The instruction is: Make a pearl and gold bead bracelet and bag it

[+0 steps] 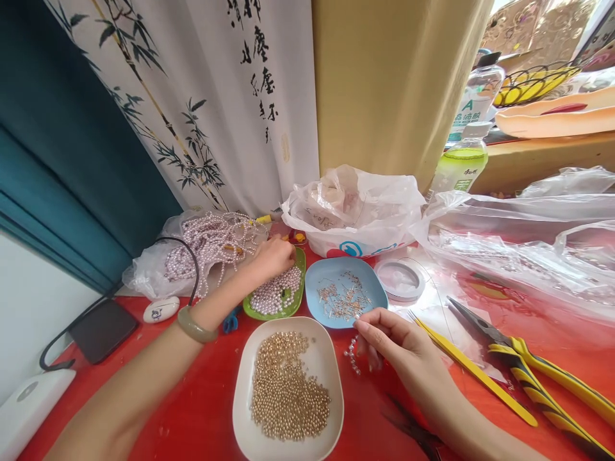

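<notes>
My left hand (275,257) reaches over the far end of a green dish (302,282) of pinkish pearl beads (273,296). Its fingers are curled together, and whatever they hold is hidden. Thumb and fingers of my right hand (401,342) pinch a short strand of pearl beads (353,357), which hangs down over the red table. Just behind that hand sits a blue dish (317,269) with small metal pins (344,298). Nearest me stands a cream tray (241,390) of gold beads (291,394).
Yellow tweezers (480,374), pliers (516,352) and dark scissors (413,426) lie at the right. A roll of clear line (400,280) is beside the blue dish. Bead strands (206,240), a white plastic bag (355,214) and clear packets (519,250) line the back.
</notes>
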Action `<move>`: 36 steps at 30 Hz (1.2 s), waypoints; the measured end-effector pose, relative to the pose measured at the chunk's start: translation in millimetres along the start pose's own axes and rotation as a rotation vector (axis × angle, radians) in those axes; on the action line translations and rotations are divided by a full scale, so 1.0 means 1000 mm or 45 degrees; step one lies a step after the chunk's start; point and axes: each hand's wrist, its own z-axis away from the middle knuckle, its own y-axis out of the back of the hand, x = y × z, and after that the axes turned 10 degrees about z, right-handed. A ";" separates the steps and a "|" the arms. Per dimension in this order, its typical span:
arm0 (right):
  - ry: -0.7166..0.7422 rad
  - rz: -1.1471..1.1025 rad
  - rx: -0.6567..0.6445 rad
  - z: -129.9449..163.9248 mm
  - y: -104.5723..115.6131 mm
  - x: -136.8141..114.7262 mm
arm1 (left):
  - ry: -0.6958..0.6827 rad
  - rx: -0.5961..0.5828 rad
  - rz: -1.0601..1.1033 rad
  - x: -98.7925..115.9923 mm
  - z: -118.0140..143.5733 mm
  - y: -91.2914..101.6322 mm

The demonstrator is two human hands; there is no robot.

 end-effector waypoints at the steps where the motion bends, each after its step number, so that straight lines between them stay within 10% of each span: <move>1: 0.001 0.001 0.001 0.000 0.000 0.000 | -0.003 0.004 -0.022 0.001 0.000 0.000; 13: -0.001 0.012 0.038 0.000 0.000 -0.001 | 0.030 -0.111 0.161 -0.002 0.007 0.014; 28: 0.035 0.062 0.029 0.000 0.001 -0.003 | 0.035 -0.594 0.384 0.054 0.130 0.013; 36: 0.097 0.110 0.149 0.001 0.006 -0.017 | 0.073 -0.397 0.360 0.057 0.125 0.012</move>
